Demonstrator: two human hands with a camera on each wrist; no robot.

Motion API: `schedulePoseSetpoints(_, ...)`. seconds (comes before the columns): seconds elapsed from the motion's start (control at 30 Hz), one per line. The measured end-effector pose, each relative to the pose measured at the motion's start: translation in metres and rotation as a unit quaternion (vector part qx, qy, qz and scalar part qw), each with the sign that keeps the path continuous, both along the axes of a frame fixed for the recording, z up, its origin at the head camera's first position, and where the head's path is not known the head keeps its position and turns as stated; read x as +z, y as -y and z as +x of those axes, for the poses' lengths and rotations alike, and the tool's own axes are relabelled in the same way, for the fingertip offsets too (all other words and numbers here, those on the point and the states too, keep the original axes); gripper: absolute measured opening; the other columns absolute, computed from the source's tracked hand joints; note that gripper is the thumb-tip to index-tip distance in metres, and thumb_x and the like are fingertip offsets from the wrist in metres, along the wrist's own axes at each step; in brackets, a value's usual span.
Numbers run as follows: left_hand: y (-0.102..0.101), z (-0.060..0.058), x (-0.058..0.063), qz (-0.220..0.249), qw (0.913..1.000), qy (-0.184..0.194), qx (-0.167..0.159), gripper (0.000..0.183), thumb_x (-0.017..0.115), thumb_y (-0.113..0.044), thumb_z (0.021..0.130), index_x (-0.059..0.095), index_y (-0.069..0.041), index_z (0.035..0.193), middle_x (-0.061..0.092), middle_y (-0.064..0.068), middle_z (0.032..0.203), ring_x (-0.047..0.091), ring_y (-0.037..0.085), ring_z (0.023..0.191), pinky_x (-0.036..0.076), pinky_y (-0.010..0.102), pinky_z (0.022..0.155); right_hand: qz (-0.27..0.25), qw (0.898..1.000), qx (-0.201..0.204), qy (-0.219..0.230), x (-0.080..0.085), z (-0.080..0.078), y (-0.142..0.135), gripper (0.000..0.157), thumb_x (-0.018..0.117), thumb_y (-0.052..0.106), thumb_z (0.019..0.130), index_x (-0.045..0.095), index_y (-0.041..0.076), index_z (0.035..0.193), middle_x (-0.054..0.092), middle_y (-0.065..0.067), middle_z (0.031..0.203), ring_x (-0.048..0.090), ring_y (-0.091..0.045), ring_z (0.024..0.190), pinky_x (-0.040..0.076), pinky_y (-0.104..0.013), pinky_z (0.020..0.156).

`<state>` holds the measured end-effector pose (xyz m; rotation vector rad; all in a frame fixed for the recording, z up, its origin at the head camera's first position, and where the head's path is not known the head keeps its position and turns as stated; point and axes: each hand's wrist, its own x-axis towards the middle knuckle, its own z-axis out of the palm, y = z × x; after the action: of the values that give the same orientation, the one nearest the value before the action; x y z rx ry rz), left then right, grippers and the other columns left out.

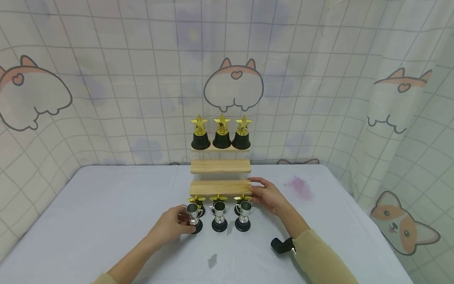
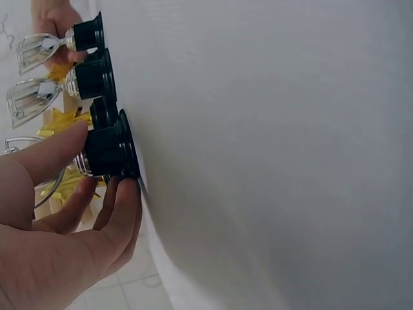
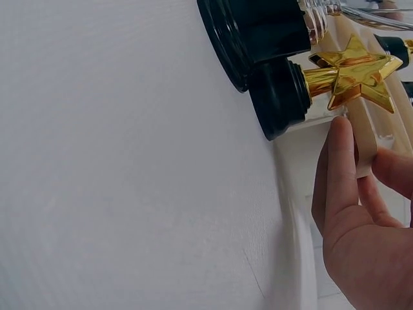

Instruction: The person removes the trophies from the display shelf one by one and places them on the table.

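My left hand (image 1: 172, 225) holds the leftmost silver trophy cup (image 1: 193, 212); in the left wrist view its black base (image 2: 106, 152) sits between thumb and fingers, on the table. Two more silver trophy cups, a middle one (image 1: 219, 213) and a right one (image 1: 244, 215), stand in line with it. Close behind them is a row of gold star trophies (image 1: 218, 198), partly hidden. My right hand (image 1: 267, 195) grips the right end of the lowest board of a wooden tiered shelf (image 1: 220, 188). In the right wrist view, thumb and fingers lie on either side of that board (image 3: 364, 139).
Three gold star trophies with black bases (image 1: 222, 136) stand on the top board. The middle board (image 1: 220, 166) is bare. A black object (image 1: 281, 245) shows beside the right sleeve. Behind the white table (image 1: 117, 205) hangs a grid-patterned curtain (image 1: 142, 79).
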<state>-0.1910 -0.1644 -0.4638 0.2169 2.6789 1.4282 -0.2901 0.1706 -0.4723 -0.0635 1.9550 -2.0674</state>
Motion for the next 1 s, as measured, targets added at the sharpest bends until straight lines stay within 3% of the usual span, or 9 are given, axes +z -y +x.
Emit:
schedulePoseSetpoints(0.23,0.005,0.003,0.007,-0.025,0.9991,-0.030,-0.014,0.047,0.091,-0.006,0.071,0.067,-0.005,0.112,0.067,0.001,0.098,0.067,0.025,0.098,0.056,0.049,0.091,-0.004,1.000,0.007,-0.003,-0.001,0.000,-0.001,0.048,0.057,0.008,0.105,0.042,-0.001,0.150,0.066,-0.015,0.117,0.069,-0.017,0.096,0.059,-0.025,0.077)
schedulePoseSetpoints(0.57,0.011,0.009,0.030,-0.068,0.9939,-0.071,-0.050,0.055,0.091,-0.009,0.074,0.065,-0.003,0.122,0.066,0.008,0.104,0.065,0.028,0.098,0.055,0.047,0.091,-0.011,1.000,-0.001,0.002,-0.002,-0.001,0.000,0.046,0.056,0.006,0.105,0.043,-0.001,0.149,0.066,-0.016,0.118,0.069,-0.018,0.096,0.059,-0.026,0.078)
schedulePoseSetpoints(1.0,0.016,0.011,0.064,-0.077,0.9876,-0.129,-0.045,0.041,0.083,-0.014,0.088,0.066,-0.004,0.124,0.067,0.007,0.111,0.065,0.028,0.104,0.055,0.046,0.095,-0.007,1.000,-0.003,0.004,-0.001,-0.001,0.000,0.046,0.055,0.007,0.106,0.043,0.000,0.150,0.064,-0.018,0.121,0.069,-0.019,0.097,0.059,-0.026,0.079)
